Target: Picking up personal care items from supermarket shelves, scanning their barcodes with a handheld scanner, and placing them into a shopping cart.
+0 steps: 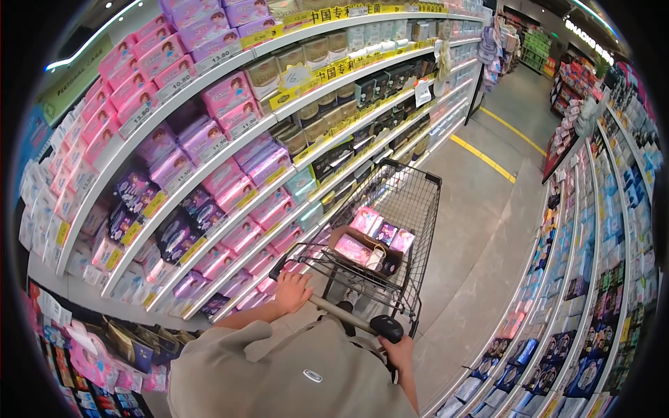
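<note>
Before me stands a black wire shopping cart (418, 204), angled alongside the shelves. My left hand (293, 292) is wrapped over the left end of its handlebar (339, 312). At the other end, my right hand (398, 351) grips just under the black plastic end cap (387, 327); some of its fingers are hidden. In the near part of the basket sits an open brown bag or box (342, 235) holding a pink pack (354, 249) and a pale item. Beyond it lie another pink pack (366, 219), a dark purple pack (386, 232) and a lighter pink one (402, 240).
Long white shelves (274, 117) of pink, purple and gold packs curve along the left, with price tags. More stocked shelves (575, 292) line the right. Grey tiled floor (470, 209) with yellow strips (483, 158) runs between them. A rack with bags (94, 360) stands at lower left.
</note>
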A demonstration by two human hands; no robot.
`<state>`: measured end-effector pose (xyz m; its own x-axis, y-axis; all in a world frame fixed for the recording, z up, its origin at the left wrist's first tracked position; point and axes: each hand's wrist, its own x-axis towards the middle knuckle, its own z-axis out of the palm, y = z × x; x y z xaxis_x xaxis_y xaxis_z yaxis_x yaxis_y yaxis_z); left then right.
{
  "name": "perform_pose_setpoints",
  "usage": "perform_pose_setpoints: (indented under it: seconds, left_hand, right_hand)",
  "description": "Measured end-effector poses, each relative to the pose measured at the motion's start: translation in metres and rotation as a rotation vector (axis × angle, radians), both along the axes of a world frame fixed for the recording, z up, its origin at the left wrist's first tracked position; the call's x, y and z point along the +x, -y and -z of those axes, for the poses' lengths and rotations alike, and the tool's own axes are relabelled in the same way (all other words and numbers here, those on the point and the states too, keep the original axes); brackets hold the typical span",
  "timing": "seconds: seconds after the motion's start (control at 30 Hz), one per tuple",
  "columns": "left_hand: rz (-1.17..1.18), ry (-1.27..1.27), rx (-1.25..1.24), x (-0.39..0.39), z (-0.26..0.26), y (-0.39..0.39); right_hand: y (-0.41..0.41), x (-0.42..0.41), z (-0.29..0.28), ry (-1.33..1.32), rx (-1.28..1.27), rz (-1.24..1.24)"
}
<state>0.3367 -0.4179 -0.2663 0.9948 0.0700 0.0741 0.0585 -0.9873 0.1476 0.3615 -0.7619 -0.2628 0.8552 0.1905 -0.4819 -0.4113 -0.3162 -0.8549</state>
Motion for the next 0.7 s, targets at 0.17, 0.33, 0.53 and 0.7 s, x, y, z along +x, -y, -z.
perform_pose_setpoints:
  seconds: [0.17, 0.33, 0.53, 0.7]
  left_hand:
    - [0.013, 0.001, 0.010, 0.055, 0.003, 0.002]
    - [0.039, -0.028, -0.004, 0.121, 0.003, -0.002]
    - [0.162, -0.312, -0.108, 0.208, -0.008, -0.021]
    - [0.320, -0.564, -0.147, 0.268, -0.011, -0.032]
  right_hand:
    - [0.002, 0.043, -0.007, -0.057, 0.018, 0.024]
    - [-0.008, 0.087, -0.009, -0.025, 0.073, 0.171]
    - [-0.018, 0.140, -0.003, 0.020, 0.085, 0.360]
    - [-0.028, 0.176, -0.006, -0.017, 0.107, 0.447]
